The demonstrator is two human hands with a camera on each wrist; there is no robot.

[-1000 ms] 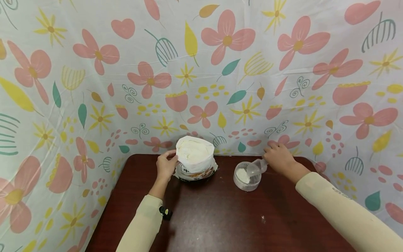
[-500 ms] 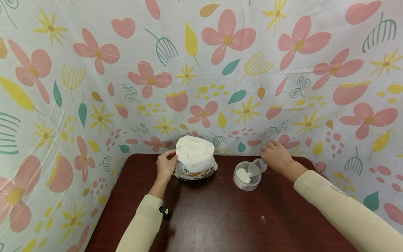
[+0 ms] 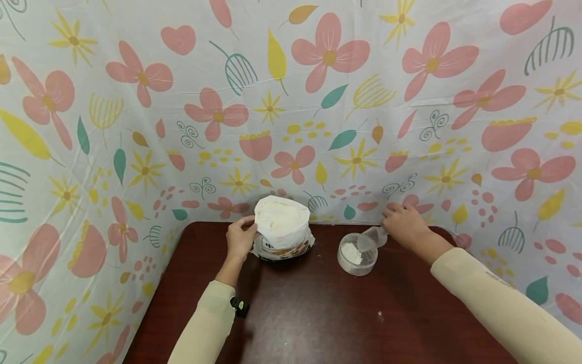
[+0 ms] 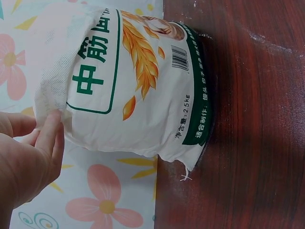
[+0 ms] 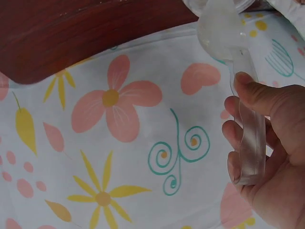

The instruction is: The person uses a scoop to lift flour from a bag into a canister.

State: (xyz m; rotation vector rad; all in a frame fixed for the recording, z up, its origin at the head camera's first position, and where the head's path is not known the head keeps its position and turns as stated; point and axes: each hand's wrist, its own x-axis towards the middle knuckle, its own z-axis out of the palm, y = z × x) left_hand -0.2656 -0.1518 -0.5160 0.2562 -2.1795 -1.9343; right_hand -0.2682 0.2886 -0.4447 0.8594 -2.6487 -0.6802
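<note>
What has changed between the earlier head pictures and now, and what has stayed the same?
The right hand, holding the clear scoop, shifted slightly left, then back right. Nothing was taken hold of or let go. The left hand pinching the bag, and the tub, stayed put.

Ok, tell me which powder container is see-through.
The round tub nearer the right hand: it is clear, whereas the bag the left hand holds is opaque.
</note>
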